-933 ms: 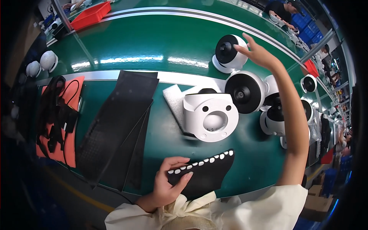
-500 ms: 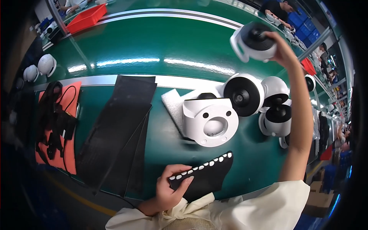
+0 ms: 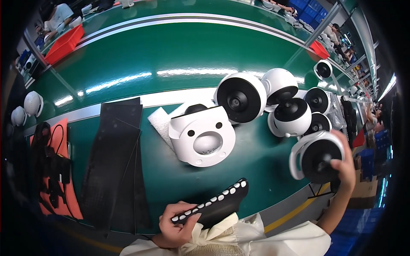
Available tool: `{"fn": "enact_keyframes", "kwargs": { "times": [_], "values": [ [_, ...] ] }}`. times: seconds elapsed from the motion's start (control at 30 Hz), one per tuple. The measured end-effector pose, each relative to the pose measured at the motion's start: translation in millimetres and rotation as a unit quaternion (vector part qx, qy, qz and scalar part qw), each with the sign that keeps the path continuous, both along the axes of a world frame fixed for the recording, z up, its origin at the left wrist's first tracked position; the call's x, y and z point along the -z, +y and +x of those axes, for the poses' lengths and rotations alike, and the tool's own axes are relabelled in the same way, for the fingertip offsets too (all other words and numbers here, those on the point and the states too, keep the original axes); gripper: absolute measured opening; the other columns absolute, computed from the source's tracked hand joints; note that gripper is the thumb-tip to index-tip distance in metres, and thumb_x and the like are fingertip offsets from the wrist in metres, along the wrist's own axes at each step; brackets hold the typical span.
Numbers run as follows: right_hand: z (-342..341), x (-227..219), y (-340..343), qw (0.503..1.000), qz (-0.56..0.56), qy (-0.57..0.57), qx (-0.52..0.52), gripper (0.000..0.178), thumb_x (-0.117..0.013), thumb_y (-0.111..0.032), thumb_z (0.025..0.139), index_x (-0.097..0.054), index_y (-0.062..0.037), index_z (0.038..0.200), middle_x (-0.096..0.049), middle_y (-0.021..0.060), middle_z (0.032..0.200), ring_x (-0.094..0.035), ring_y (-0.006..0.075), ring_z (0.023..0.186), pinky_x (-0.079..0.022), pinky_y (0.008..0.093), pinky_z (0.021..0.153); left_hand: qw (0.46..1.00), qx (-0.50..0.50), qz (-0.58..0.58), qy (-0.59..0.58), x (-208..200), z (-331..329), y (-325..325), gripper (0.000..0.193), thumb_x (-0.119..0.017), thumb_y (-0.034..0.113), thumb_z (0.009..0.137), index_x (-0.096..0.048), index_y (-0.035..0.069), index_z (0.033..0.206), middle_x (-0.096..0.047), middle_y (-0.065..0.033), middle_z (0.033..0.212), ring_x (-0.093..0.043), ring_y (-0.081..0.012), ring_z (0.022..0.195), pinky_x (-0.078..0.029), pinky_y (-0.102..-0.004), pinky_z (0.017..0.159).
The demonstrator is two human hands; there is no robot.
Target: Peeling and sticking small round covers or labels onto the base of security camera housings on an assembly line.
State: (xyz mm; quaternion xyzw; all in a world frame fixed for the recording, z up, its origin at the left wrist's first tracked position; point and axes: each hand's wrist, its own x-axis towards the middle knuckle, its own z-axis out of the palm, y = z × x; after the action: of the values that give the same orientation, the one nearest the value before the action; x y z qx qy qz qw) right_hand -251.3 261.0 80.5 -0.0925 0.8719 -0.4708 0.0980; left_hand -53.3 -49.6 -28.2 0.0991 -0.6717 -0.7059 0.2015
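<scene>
At the lower middle, my left hand (image 3: pixel 175 224) is closed on a black strip (image 3: pixel 224 208) with a row of white round pads along its upper edge. My right hand (image 3: pixel 347 166) grips a white camera with a round black front (image 3: pixel 321 160) near the table's right edge, fingers round its side and thumb on the black face. Between the hands and farther off stands a white camera housing (image 3: pixel 203 136) with two dark holes and a round opening. A white foam piece (image 3: pixel 160 124) lies partly behind it.
Several more white and black cameras (image 3: pixel 241 98) cluster behind and left of my right hand. Black sheets (image 3: pixel 113 166) overlap on the left, beside an orange mat (image 3: pixel 62 170) with black cables. Red bins (image 3: pixel 64 45) stand on the far green bench (image 3: pixel 171 51). Other people work beyond.
My right hand has brought the camera from above the far bench down and nearer, to the table's right edge. The left hand keeps its hold on the black strip. The whole view has shifted.
</scene>
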Motion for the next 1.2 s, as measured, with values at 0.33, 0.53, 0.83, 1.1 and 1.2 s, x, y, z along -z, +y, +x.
{"fn": "enact_keyframes", "kwargs": {
  "times": [0.33,0.53,0.83,1.1,1.2],
  "values": [
    [17,60,17,0.996,0.081,0.045,0.017,0.067,-0.061,-0.028,0.063,-0.036,-0.0042,0.12,-0.043,0.0124,0.113,-0.042,0.0226,0.104,-0.03,0.0307,0.09,0.991,-0.057,-0.074,-0.093,-11,-1,-7,0.018,-0.067,0.002,0.066,-0.055,-0.001,0.079,-0.057,-0.0041,0.06,-0.052,-0.0052,0.052,-0.041,-0.0187,0.048],
    [34,57,4,0.921,0.256,0.246,0.158,0.036,-0.052,-0.011,0.082,-0.042,0.0008,0.115,-0.051,0.0125,0.103,-0.051,0.0216,0.09,-0.038,0.0284,0.081,0.988,-0.066,-0.105,-0.088,-15,-7,-5,0.016,-0.067,0.004,0.066,-0.053,-0.001,0.071,-0.056,-0.0045,0.053,-0.051,-0.0059,0.045,-0.039,-0.0193,0.043],
    [50,27,-154,0.83,0.041,0.348,-0.434,0.03,-0.065,-0.011,0.06,-0.058,0.0021,0.086,-0.055,0.0106,0.084,-0.052,0.0243,0.075,-0.041,0.0295,0.063,0.985,-0.069,-0.148,-0.055,-7,-1,-5,0.016,-0.067,0.005,0.063,-0.054,-0.002,0.069,-0.056,-0.0064,0.056,-0.052,-0.0101,0.047,-0.039,-0.0205,0.046],
    [70,41,-207,0.795,-0.034,0.376,-0.475,0.015,-0.054,-0.012,0.051,-0.055,-0.0047,0.064,-0.047,0.0028,0.069,-0.041,0.0149,0.061,-0.028,0.0254,0.051,0.979,-0.03,-0.198,0.037,0,-7,-6,0.015,-0.065,-0.001,0.061,-0.054,0.001,0.07,-0.052,-0.0073,0.055,-0.051,-0.0204,0.045,-0.039,-0.0262,0.043],
    [73,38,-208,0.792,-0.021,0.39,-0.469,0.02,-0.054,-0.012,0.049,-0.057,-0.0033,0.066,-0.047,0.0033,0.066,-0.041,0.0144,0.058,-0.027,0.0254,0.048,0.975,-0.045,-0.213,0.037,-1,-7,-8,0.014,-0.065,0.0,0.061,-0.053,0.001,0.068,-0.052,-0.0074,0.055,-0.052,-0.0208,0.045,-0.04,-0.0272,0.042]
  ]
}}
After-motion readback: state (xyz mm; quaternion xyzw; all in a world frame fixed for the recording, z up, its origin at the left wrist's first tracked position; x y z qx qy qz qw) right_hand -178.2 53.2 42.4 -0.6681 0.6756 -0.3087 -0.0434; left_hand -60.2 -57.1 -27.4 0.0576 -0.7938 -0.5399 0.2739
